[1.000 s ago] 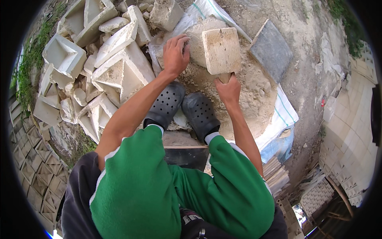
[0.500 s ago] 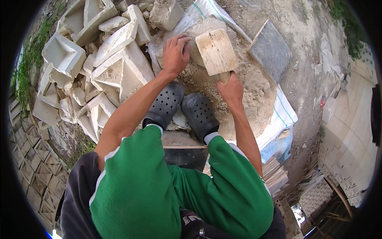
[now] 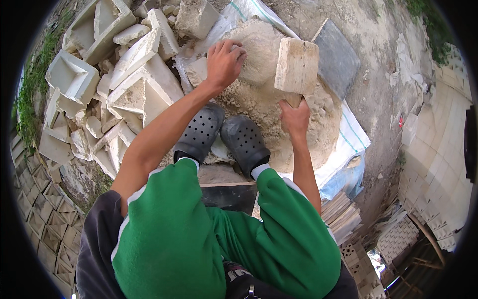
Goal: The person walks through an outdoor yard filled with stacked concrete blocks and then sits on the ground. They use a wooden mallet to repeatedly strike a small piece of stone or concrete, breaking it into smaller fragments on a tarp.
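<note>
A wooden mallet [image 3: 297, 66] with a pale, block-shaped head is raised over the powder heap. My right hand [image 3: 296, 117] is closed around its short handle, just below the head. My left hand [image 3: 225, 64] hovers at the heap's left side, fingers loosely bent and apart, with nothing visible in it. Beneath both hands spreads a heap of crushed beige powder and crumbs [image 3: 311, 142], with a smoother mound [image 3: 261, 52] at its far side. The heap lies on a white woven sack sheet [image 3: 354, 130] with green stripes.
Broken pale moulded blocks [image 3: 144, 94] are piled at the left. A flat grey slab [image 3: 337, 57] lies at the far right of the heap. My dark perforated clogs [image 3: 244, 139] stand at its near edge. Stacked pale tiles [image 3: 341, 217] are at near right.
The mallet has moved right and turned more upright, with my right hand still around its handle. My left hand has shifted slightly right, and the view has tilted a little.
</note>
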{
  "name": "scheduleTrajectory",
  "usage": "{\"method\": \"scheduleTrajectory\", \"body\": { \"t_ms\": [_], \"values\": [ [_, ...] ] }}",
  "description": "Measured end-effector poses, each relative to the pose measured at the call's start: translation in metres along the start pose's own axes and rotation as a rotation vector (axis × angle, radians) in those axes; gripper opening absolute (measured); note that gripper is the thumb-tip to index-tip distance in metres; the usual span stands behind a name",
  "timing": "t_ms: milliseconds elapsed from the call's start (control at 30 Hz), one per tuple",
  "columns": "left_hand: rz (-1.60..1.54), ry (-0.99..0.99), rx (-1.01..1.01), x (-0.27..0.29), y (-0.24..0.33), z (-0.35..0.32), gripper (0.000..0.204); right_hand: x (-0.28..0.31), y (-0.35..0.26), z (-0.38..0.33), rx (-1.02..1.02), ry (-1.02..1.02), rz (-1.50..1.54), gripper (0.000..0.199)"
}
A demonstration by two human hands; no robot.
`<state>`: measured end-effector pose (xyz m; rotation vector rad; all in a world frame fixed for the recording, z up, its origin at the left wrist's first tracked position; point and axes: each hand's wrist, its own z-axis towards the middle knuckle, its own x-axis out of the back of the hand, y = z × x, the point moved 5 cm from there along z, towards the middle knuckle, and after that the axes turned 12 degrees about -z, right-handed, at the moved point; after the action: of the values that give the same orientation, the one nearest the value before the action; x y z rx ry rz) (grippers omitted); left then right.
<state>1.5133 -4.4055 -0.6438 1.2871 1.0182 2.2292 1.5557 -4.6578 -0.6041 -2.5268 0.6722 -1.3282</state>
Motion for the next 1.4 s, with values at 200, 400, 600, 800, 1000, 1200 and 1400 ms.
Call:
{"method": "scheduleTrajectory", "body": {
  "t_ms": [200,400,600,800,1000,1200,1400],
  "values": [
    [-0.023,0.032,-0.109,-0.010,0.005,0.026,0.014,-0.015,0.005,0.015,0.163,0.044,-0.069,0.052],
    [-0.022,0.131,0.027,0.003,-0.017,0.012,0.016,-0.018,-0.020,0.004,0.365,0.176,-0.018,0.041],
    [-0.021,0.129,0.056,0.010,-0.018,-0.001,0.018,-0.042,-0.014,0.017,0.283,0.093,-0.250,0.055],
    [-0.019,0.132,0.061,0.012,-0.017,-0.002,0.020,-0.031,-0.027,0.005,0.356,0.139,-0.121,0.057],
    [-0.042,0.081,0.029,0.010,-0.017,-0.001,0.029,-0.037,-0.007,0.015,0.196,0.067,-0.172,0.051],
    [0.069,-0.115,-0.120,-0.010,0.000,0.001,0.048,-0.010,0.013,0.005,0.025,0.057,0.063,0.044],
    [0.031,-0.318,-0.143,-0.059,0.066,-0.030,0.060,-0.007,0.034,0.011,0.031,0.097,0.252,0.041]
  ]
}}
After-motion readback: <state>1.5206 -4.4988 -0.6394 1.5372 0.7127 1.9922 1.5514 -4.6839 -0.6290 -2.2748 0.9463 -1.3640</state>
